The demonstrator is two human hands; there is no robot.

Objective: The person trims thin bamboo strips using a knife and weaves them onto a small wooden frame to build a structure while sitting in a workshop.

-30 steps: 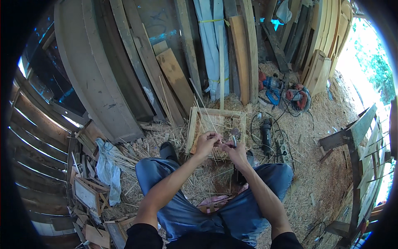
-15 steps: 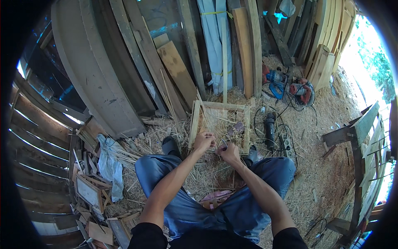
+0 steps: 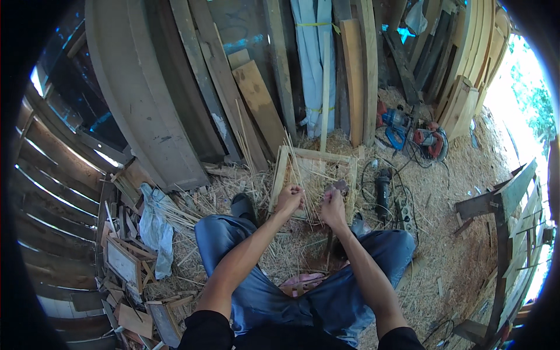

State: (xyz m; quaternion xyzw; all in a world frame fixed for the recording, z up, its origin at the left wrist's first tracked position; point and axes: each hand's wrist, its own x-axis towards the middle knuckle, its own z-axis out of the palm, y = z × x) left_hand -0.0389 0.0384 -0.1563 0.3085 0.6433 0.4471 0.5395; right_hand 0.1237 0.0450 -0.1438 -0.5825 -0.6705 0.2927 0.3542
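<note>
My left hand (image 3: 290, 199) is closed around thin pale wooden strips (image 3: 295, 160) that slant up and away over a low wooden frame (image 3: 279, 175). Just to its right, my right hand (image 3: 333, 211) has its fingers pressed together; what they grip, if anything, is too small to make out. A dull brownish-purple piece (image 3: 339, 186) lies at the right fingertips, and I cannot tell whether the hand touches it. Shavings and loose strips litter the inside of the frame, which sits on the ground before my knees.
Right of the frame lie a black power tool (image 3: 382, 195), a power strip (image 3: 403, 214) and cords. Red and blue power tools (image 3: 429, 142) sit farther back. Boards (image 3: 256, 105) lean along the far wall. A plastic sheet (image 3: 156, 230) and wood scraps lie at left, a slatted wooden piece (image 3: 522, 216) at right.
My right hand has moved away from the left one, to the right and slightly forward, up to the brownish-purple piece. The left hand keeps its hold on the strips. The whole view has shifted slightly.
</note>
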